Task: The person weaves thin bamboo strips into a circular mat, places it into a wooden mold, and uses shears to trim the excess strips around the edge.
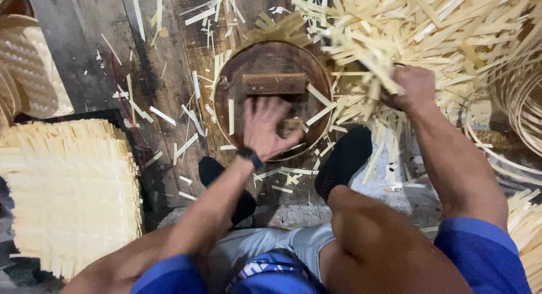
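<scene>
Nearest the camera I am seeing my own knees, the blue shorts (271,274) and two feet in black socks (344,158), planted on the dark plank floor (84,51) on either side of a round wooden block (271,60).

My left hand (265,127) is lying palm down on the near half of the block, fingers spread, its grip partly closing over a small wooden piece (291,126) under the fingertips; I cannot tell whether it is lifting it or only pressing on it. A black band (248,154) is sitting on that wrist. Just beyond the hand, a flat rectangular wooden bar (275,83) is lying across the middle of the block.

My right hand (416,88) is off the block, to its right, with the grip closing tightly around something dark buried in a bundle of pale bamboo strips (372,74); the strips are hiding what it is.

To the left, a flat woven bamboo mat (68,187) with fringed edges is lying on the floor, and a woven basket (28,68) is showing behind it. Short bamboo offcuts (189,116) are scattered around the block. Farthest off, a big heap of loose strips (440,29) is filling the upper right, with coiled bamboo hoops (522,96) at the right edge
</scene>
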